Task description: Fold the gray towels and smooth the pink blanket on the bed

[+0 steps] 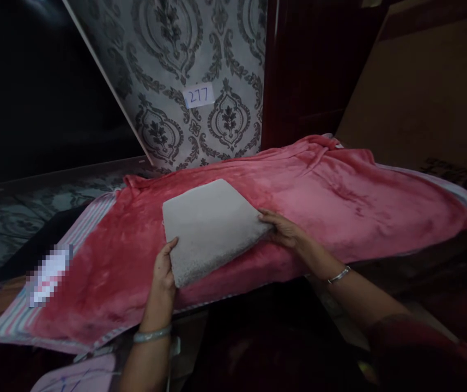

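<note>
A folded light grey towel (208,228) lies on a pink fleece blanket (331,196) that covers the table. My left hand (163,272) grips the towel's near left corner, thumb on top and fingers underneath. My right hand (284,231) holds the towel's right corner, fingers curled around its edge. Both wrists wear a bangle.
A striped cloth (90,220) shows under the blanket at the left edge. A patterned grey wall panel (176,60) with a paper tag reading 277 (199,96) stands behind. Dark wooden furniture (310,71) is at the back right. A dark object (32,245) lies at the left.
</note>
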`<state>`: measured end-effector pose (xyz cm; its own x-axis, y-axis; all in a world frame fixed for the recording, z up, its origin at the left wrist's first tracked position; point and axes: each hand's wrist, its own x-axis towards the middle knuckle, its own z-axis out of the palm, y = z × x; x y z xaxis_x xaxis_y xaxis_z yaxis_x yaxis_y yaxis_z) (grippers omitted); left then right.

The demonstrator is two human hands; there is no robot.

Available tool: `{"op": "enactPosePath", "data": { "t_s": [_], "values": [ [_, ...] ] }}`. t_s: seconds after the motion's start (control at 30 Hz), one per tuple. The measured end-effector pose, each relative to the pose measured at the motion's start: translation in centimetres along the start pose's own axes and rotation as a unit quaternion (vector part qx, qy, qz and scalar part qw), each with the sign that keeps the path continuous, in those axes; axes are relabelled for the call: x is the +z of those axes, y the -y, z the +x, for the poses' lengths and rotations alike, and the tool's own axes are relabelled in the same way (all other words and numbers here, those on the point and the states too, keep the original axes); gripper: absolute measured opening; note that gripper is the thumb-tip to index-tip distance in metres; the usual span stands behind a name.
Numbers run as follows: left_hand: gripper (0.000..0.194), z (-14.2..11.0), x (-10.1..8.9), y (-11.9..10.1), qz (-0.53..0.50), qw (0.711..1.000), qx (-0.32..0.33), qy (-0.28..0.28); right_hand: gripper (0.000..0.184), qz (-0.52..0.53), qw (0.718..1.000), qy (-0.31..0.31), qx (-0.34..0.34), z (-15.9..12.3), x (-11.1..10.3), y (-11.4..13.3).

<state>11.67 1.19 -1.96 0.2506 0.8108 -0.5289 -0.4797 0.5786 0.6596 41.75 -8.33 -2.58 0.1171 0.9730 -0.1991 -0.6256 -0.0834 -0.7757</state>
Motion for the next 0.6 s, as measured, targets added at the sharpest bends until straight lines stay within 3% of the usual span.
{"op": "enactPosePath", "data": {
  "t_s": [0.23, 0.33, 0.47, 0.6],
  "values": [
    [0.043, 0.3, 0.1, 0.0, -0.046, 0.999, 0.007, 0.012, 0.033, -0.071, 0.997, 0.023, 0.015, 1.2, -1.8, -0.2],
    [0.042, 0.4, 0.2, -0.2, -0.053, 0.998, 0.013, 0.031, 0.034, -0.124, 0.992, 0.003, 0.017, 2.2, -2.2, 0.3],
    [0.041, 0.6, 0.6, -1.0, -0.047, 0.998, 0.022, 0.029, 0.043, -0.192, 0.980, -0.050, 0.002, 3.5, -1.5, 1.9],
    [0.041, 0.9, 0.7, -1.7, -0.033, 0.999, 0.023, 0.024, 0.051, -0.230, 0.972, -0.040, 0.011, 5.2, -0.4, 2.9]
  ]
}}
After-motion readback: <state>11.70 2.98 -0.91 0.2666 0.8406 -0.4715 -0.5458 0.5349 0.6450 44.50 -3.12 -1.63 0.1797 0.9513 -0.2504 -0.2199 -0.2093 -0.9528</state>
